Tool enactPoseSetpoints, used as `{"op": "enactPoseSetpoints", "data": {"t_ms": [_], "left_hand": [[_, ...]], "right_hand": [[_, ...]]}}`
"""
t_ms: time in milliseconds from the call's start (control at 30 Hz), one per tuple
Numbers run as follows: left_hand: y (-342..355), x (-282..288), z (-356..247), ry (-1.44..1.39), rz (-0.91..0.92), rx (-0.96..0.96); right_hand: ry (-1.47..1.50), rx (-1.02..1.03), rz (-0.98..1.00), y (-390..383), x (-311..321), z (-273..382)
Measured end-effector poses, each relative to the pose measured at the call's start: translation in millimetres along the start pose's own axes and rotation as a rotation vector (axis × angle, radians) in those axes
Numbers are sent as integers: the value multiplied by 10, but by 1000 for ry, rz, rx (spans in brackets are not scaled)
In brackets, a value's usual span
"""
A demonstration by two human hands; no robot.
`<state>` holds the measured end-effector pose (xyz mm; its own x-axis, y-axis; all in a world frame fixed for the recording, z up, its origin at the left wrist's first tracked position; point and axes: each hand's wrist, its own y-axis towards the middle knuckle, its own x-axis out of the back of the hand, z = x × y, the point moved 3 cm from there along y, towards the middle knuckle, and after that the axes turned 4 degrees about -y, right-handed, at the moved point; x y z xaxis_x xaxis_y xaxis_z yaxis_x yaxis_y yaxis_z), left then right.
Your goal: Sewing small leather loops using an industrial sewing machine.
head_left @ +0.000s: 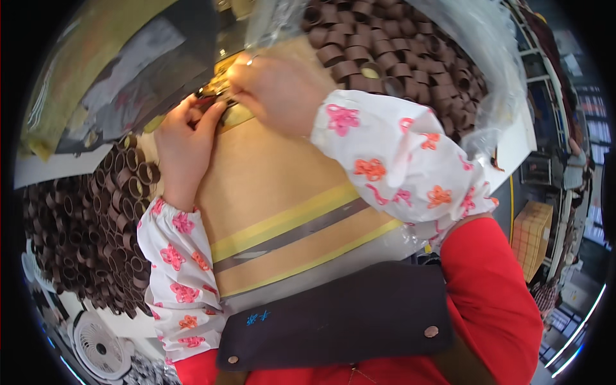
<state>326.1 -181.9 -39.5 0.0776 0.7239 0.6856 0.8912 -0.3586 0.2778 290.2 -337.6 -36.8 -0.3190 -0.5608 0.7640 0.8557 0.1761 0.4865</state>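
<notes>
Both of my hands are at the lit metal work point (221,72) of what looks like a sewing machine. My left hand (186,138) rests on the tan work surface (269,173), its thumb and fingers pinched together beside a small dark piece that is mostly hidden. Just to the right, my right hand (279,86) has its fingers closed and bent in toward the metal parts. Whatever is in its fingertips is too small and covered to make out. The machine's dark body (141,70) stands over the left hand's fingers.
Brown ring-shaped loops (443,70) fill a clear plastic bag (497,64) at the far right. More brown loops (83,224) are heaped at the left. Yellow and dark tape strips (301,234) cross the near surface. A white fan (99,346) stands lower left; a carton (531,237) lies right.
</notes>
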Motion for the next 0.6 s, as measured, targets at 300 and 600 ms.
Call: {"op": "enactPoseSetpoints", "data": {"t_ms": [300,600], "left_hand": [[-592,360,-61,390,-8,-259],[-582,841,-97,409,-125,-215]], "right_hand": [[13,-113,181,-146,107,352],[-716,-325,-78,-504,1629,-821]]}}
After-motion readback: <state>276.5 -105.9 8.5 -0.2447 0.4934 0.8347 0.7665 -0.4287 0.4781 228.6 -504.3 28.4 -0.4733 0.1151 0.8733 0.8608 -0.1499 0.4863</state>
